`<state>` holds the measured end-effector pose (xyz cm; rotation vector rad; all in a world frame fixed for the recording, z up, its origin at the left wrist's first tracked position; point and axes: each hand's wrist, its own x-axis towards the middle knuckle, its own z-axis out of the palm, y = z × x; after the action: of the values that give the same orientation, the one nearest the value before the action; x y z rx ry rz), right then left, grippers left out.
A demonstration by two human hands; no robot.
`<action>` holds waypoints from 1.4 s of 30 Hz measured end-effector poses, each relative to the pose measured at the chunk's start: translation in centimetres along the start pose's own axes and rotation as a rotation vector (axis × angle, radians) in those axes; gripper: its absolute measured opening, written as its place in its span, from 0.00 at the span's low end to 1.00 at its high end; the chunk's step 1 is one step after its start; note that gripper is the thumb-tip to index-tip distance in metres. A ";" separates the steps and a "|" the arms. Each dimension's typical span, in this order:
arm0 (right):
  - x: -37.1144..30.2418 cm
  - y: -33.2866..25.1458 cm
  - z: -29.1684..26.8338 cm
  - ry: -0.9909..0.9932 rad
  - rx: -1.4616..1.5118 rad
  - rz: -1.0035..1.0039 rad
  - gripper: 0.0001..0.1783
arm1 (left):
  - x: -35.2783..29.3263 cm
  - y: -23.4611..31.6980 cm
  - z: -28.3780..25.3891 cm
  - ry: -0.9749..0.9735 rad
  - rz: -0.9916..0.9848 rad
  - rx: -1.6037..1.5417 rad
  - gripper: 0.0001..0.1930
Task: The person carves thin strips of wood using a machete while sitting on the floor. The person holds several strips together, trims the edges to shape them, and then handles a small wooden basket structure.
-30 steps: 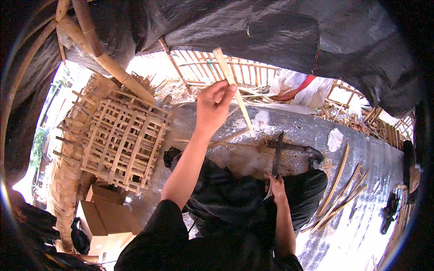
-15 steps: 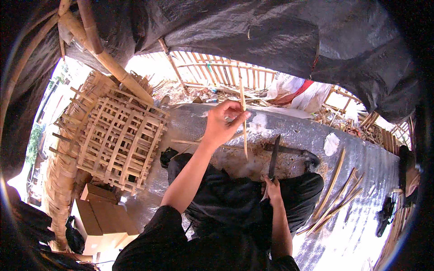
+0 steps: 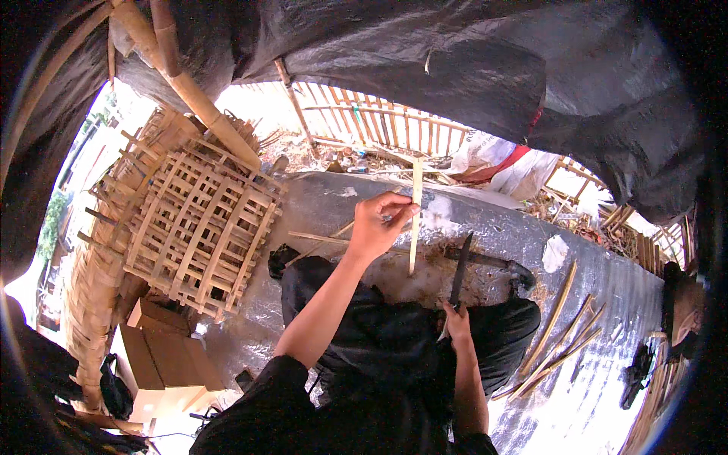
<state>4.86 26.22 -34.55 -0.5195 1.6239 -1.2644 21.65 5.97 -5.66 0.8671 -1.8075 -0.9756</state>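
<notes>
Pinched between the thumb and fingers of my left hand [image 3: 383, 225] is a pale bamboo strip [image 3: 415, 235], held upright out in front of me. My right hand [image 3: 456, 324] grips a long dark-bladed knife [image 3: 461, 269] near my right knee, its tip pointing up and away. The blade is apart from the strip. Between the two hands, beyond my lap, bits of shavings lie on the dark ground sheet [image 3: 485, 197]. Just past the blade rests a dark, hooked-looking tool [image 3: 500, 265], partly hidden behind the knife.
Several bamboo strips [image 3: 557, 341] lie on the sheet to my right. At left, a woven bamboo lattice [image 3: 205, 227] leans beside a cardboard box [image 3: 171, 360]. A bamboo pole [image 3: 201, 102] slants overhead under a dark tarp [image 3: 409, 53]. White sacks [image 3: 519, 171] stand at the back.
The bamboo strip has come down a little and turned its broader face to view. My left hand has lowered slightly with it. The knife in my right hand has barely moved.
</notes>
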 end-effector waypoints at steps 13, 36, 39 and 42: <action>-7.0 -20.5 2.6 0.230 -0.627 -0.873 0.26 | -3.7 -0.6 1.3 0.029 0.055 -0.178 0.06; -6.6 -28.6 3.3 -0.244 -0.091 -0.783 0.10 | -0.8 3.1 -1.1 -0.523 0.315 0.141 0.05; -6.9 -28.7 3.4 -0.218 -0.007 -0.690 0.10 | -0.6 3.6 -1.0 -0.256 0.184 -0.026 0.05; -6.7 -28.5 4.0 -0.196 -0.031 -0.810 0.10 | -0.5 4.5 -0.3 -0.141 0.166 -0.255 0.08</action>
<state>4.91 19.07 -5.87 -1.3660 1.2945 -1.6891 21.36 8.31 -1.77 0.4936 -1.7914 -1.1515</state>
